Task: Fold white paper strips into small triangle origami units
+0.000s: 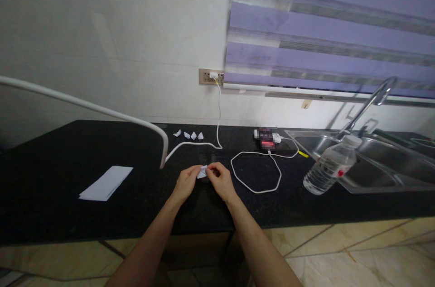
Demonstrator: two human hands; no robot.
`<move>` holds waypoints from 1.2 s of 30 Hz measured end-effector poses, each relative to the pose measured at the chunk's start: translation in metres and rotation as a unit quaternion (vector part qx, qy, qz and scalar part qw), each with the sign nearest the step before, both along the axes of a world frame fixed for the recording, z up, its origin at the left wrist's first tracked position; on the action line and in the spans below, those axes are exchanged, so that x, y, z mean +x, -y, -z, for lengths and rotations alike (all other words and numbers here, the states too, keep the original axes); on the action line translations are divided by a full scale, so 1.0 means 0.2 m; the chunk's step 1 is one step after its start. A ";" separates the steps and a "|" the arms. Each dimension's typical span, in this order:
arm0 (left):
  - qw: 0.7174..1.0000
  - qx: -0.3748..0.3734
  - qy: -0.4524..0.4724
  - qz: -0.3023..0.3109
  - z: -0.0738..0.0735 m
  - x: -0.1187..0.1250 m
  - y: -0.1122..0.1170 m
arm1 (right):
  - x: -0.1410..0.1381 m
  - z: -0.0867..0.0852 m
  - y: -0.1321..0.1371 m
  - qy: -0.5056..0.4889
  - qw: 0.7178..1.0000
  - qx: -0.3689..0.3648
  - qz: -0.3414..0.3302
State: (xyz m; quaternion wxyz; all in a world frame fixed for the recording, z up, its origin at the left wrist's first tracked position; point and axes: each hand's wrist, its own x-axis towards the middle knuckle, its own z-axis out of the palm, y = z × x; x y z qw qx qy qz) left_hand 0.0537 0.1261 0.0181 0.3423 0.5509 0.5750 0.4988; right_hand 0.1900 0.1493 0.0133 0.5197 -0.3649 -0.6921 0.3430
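Note:
Between my two hands is a small folded piece of white paper (202,172), held just over the dark countertop. My left hand (185,183) pinches its left side. On the right side, the fingers of my right hand (220,180) are closed on the same paper. Several small folded paper pieces (193,136) sit in a row farther back on the counter. Off to the left lies a stack of white paper strips (106,183), flat on the counter (50,165).
A white cable (256,192) loops on the right, joined to a phone-like device (267,138). Beyond it a water bottle (331,167) stands beside the steel sink (367,171) with its faucet (365,106). A white bent rod (84,103) crosses from the left. An outlet (207,77) is on the wall.

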 end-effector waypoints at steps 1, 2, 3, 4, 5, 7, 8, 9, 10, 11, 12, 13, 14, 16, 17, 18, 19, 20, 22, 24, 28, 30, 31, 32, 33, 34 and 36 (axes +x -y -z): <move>1.000 -0.006 -0.004 0.000 0.00 0.00 0.00 | 0.00 0.00 0.00 0.004 1.000 0.006 0.001; 1.000 -0.012 -0.008 0.000 0.01 0.00 -0.01 | 0.00 -0.01 0.00 0.006 1.000 0.011 0.002; 1.000 -0.018 -0.012 0.000 0.01 -0.01 -0.01 | 0.00 -0.01 0.00 0.008 1.000 0.014 0.004; 1.000 -0.021 -0.015 0.000 0.01 -0.01 -0.01 | 0.00 -0.01 0.00 0.008 1.000 0.016 0.005; 1.000 -0.022 -0.018 0.002 0.01 -0.01 -0.01 | 0.00 -0.01 0.00 0.009 1.000 0.017 0.007; 1.000 -0.018 -0.020 0.010 0.01 0.00 0.00 | 0.00 -0.01 0.00 0.011 1.000 0.015 0.012; 1.000 -0.015 -0.019 0.014 0.01 0.00 0.00 | 0.00 0.00 0.00 0.012 1.000 0.014 0.015; 1.000 -0.011 -0.018 0.020 0.00 0.00 0.00 | 0.00 0.00 0.00 0.012 1.000 0.011 0.018; 1.000 -0.007 -0.017 0.023 0.00 0.00 0.00 | 0.00 0.00 0.00 0.012 1.000 0.009 0.021; 0.999 -0.004 -0.016 0.027 0.00 0.00 0.01 | 0.00 0.00 0.00 0.010 1.000 0.006 0.023; 0.999 -0.002 -0.017 0.031 0.00 0.01 0.01 | 0.00 0.00 0.00 0.009 1.000 0.003 0.024; 0.999 0.001 -0.017 0.035 0.00 0.01 0.01 | 0.00 0.00 0.00 0.007 1.000 0.000 0.023; 0.999 0.004 -0.019 0.038 -0.01 0.01 0.01 | 0.00 0.01 0.00 0.006 1.000 -0.003 0.021; 0.999 0.011 -0.020 0.039 -0.01 0.02 0.02 | 0.00 0.01 0.00 0.004 1.000 -0.008 0.018; 0.999 0.013 -0.019 0.038 -0.02 0.02 0.02 | 0.00 0.02 0.00 0.001 1.000 -0.013 0.017; 0.999 0.014 -0.016 0.034 -0.02 0.03 0.02 | 0.00 0.02 -0.01 -0.003 1.000 -0.020 0.017; 0.999 0.013 -0.012 0.029 -0.03 0.03 0.03 | 0.00 0.02 -0.01 -0.008 0.999 -0.028 0.016; 1.000 0.010 -0.008 0.021 -0.03 0.03 0.03 | 0.00 0.02 -0.01 -0.011 0.999 -0.034 0.015; 1.000 0.005 -0.003 0.009 -0.04 0.03 0.03 | 0.00 0.02 -0.01 -0.010 0.999 -0.030 0.014; 1.000 0.009 -0.001 0.010 -0.04 0.02 0.02 | 0.00 0.01 0.00 0.000 1.000 -0.008 0.017; 1.000 0.019 0.006 0.024 -0.03 0.02 0.02 | 0.00 0.00 0.01 0.013 0.999 0.026 0.013; 0.999 0.020 0.016 0.023 -0.02 0.02 0.01 | 0.00 0.00 0.01 0.014 0.999 0.031 0.009; 0.999 0.021 0.021 0.019 -0.02 0.02 0.01 | 0.00 0.00 0.01 0.014 0.999 0.031 0.009; 0.999 0.020 0.024 0.012 -0.01 0.02 0.01 | 0.00 0.00 0.01 0.013 0.999 0.029 0.011; 0.999 0.019 0.027 0.004 -0.01 0.02 0.01 | 0.00 0.00 0.01 0.012 0.999 0.027 0.013; 0.999 0.018 0.029 -0.003 -0.01 0.02 0.01 | 0.00 0.00 0.00 0.012 1.000 0.025 0.015; 0.999 0.015 0.030 -0.008 0.00 0.02 0.01 | 0.00 0.01 0.00 0.011 1.000 0.021 0.016</move>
